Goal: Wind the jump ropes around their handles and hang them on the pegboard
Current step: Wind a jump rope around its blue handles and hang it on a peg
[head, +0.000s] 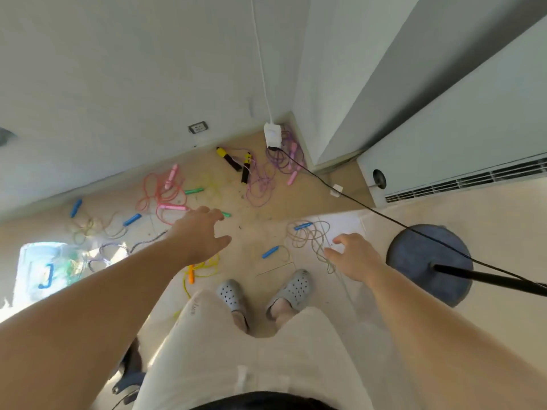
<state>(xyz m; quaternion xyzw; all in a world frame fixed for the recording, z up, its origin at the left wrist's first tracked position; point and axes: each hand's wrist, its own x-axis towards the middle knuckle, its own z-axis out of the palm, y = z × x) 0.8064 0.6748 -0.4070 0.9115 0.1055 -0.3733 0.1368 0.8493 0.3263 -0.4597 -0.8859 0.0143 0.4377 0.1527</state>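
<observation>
Several jump ropes lie tangled on the beige floor. A rope with blue handles (270, 252) and a beige cord (310, 238) lies in front of my feet. My right hand (353, 257) hangs over that cord with relaxed fingers; whether it touches the cord I cannot tell. My left hand (201, 232) is stretched forward above the floor, fingers spread, holding nothing. Under it lie an orange-handled yellow rope (191, 273) and a green handle (226, 214). Farther off lie a pink rope (170, 196), a yellow-black-handled rope (233, 162) and a purple rope (284, 155). No pegboard is in view.
A second blue-handled rope (88, 223) lies at left near a clear plastic bag (50, 267). A round dark stand base (429, 261) with a black pole stands at right; a black cable (355, 202) runs to a white power strip (273, 136). A white air-conditioning unit (458, 161) fills the right.
</observation>
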